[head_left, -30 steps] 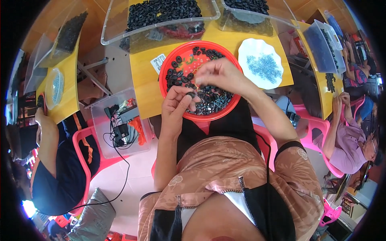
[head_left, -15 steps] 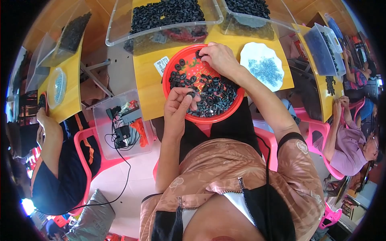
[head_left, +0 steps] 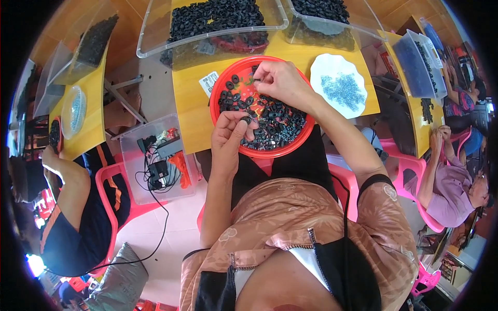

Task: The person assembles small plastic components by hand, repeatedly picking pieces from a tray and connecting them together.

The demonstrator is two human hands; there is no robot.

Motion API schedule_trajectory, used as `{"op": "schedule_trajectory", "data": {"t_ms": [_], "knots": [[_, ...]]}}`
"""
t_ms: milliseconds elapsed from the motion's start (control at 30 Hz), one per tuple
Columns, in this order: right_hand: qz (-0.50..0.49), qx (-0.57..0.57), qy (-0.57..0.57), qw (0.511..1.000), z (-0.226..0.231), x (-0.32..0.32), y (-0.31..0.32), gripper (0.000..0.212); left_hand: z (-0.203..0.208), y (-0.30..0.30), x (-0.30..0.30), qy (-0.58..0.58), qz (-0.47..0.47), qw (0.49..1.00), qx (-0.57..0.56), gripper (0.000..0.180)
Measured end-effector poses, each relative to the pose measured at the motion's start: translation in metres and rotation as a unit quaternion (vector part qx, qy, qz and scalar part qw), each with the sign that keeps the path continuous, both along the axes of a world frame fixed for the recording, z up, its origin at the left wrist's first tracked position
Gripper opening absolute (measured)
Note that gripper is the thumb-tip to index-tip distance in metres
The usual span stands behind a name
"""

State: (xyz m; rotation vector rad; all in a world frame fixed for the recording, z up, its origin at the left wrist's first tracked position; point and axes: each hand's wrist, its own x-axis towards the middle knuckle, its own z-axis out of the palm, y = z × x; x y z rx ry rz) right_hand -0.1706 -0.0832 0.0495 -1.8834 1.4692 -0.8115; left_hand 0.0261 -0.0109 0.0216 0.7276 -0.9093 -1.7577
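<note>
A round red tray (head_left: 306, 136) with a printed floral base stands before me, holding many small black ring-shaped plastic parts (head_left: 280, 116). Shiny bits lie among the parts at its near side. Over the tray's left near part, my left hand (head_left: 231, 129) pinches one black ring-shaped part (head_left: 246, 119) between thumb and fingers. My right hand (head_left: 280, 83) hovers over the tray's far side, its thumb and fingers closed together. A dark speck shows at those fingertips, too small to make out. Right of the tray, a white scalloped plate (head_left: 322, 78) bears small clear bluish pieces (head_left: 342, 92).
Clear plastic bins (head_left: 207, 49) of black parts stand at the table's far side. At the left, a clear box (head_left: 136, 181) holds cables and adapters. Co-workers sit at yellow tables on both sides, one arm (head_left: 72, 192) at left. A pink chair (head_left: 345, 181) is beneath me.
My right hand has shifted slightly toward me, away from the tray's far rim and the black parts there. My left hand keeps its pinch on the ring-shaped part, nearly still.
</note>
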Motion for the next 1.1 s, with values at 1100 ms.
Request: {"op": "schedule_trajectory", "data": {"t_ms": [1100], "knots": [[0.102, 0.157, -0.227, 0.956, 0.034, 0.02, 0.048, 0.013, 0.001, 0.0, -0.003, 0.0, 0.029, 0.999, 0.019, 0.013]]}}
